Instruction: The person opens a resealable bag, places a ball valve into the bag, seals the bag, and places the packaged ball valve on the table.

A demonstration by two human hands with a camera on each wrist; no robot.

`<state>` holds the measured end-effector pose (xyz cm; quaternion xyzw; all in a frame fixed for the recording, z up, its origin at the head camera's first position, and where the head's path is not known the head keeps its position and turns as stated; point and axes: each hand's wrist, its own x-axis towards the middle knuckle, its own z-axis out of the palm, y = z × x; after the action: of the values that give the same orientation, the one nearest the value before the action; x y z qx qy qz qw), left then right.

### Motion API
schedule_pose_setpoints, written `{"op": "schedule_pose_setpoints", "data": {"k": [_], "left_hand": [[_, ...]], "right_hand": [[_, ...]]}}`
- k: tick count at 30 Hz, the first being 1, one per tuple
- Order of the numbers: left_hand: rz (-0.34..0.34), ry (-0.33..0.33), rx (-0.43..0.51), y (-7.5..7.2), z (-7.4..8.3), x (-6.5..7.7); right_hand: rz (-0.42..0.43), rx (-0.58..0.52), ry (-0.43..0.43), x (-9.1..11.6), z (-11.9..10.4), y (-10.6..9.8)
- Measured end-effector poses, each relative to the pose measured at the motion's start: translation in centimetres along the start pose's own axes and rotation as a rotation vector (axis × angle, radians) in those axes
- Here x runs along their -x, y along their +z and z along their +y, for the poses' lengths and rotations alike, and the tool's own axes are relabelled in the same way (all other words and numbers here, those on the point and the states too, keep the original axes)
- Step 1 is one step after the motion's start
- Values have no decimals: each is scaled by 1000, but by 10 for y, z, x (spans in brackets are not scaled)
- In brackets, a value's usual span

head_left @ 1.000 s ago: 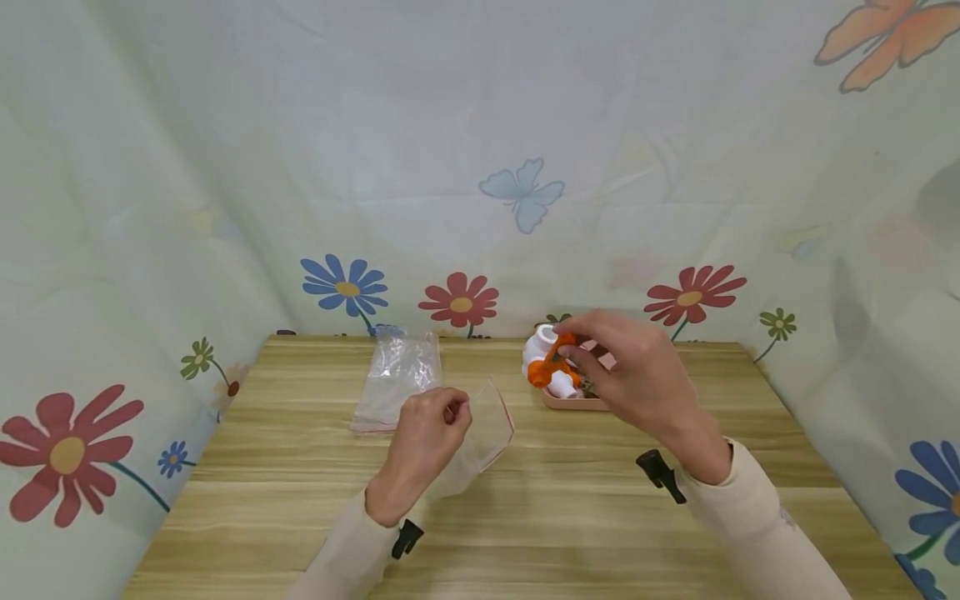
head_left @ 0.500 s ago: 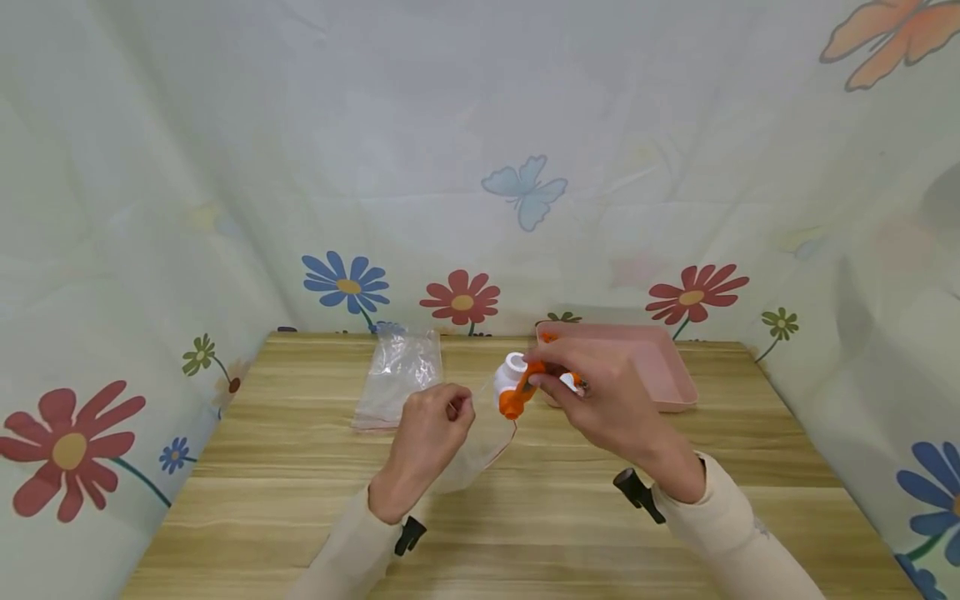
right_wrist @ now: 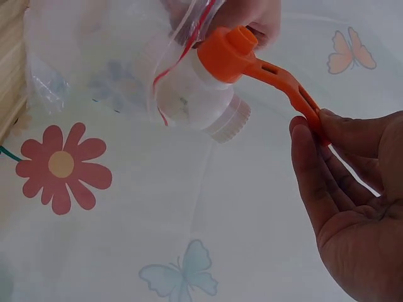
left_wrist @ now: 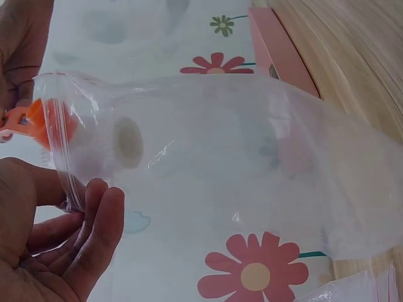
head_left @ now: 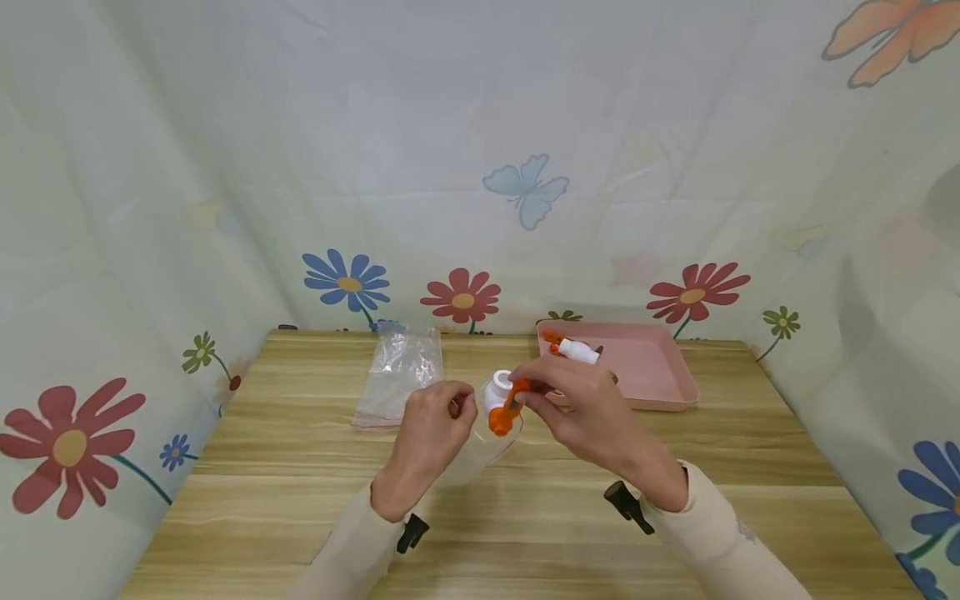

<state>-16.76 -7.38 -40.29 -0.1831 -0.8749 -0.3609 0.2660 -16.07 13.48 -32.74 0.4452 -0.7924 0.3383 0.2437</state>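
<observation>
My left hand [head_left: 427, 442] pinches the mouth of a clear zip-lock bag [left_wrist: 201, 157] with a red line along its opening. The bag hangs above the table and stands partly spread. Between finger and thumb, my right hand [head_left: 592, 412] grips the end of the orange handle [right_wrist: 280, 78] of a white plastic ball valve [right_wrist: 195, 100]. The valve is at the bag's mouth; in the right wrist view the red line crosses its white body, and one ribbed end sticks out. Through the film in the left wrist view, the valve's orange hub [left_wrist: 53, 123] shows.
A pink tray [head_left: 660, 362] stands at the back right, holding another white fitting [head_left: 579, 351] and orange pieces [head_left: 553, 339] at its left end. More clear bags [head_left: 401, 375] lie flat at the back left of the wooden table [head_left: 555, 533]. A flowered cloth hangs behind.
My right hand has carried the valve from over the tray leftward and down to the bag's mouth. The tray has come into view. My left hand has stayed nearly still.
</observation>
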Motion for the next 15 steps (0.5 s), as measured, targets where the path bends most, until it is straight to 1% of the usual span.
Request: {"op": "schedule_pose_setpoints", "data": {"k": [7, 12, 15], "left_hand": [[21, 20, 27, 0, 2, 0], [45, 27, 52, 1, 4, 0], [57, 29, 75, 1, 5, 0]], "right_hand": [[-59, -57, 48, 2, 2, 9], [-84, -7, 47, 3, 3, 19], [-122, 41, 66, 3, 3, 24]]}}
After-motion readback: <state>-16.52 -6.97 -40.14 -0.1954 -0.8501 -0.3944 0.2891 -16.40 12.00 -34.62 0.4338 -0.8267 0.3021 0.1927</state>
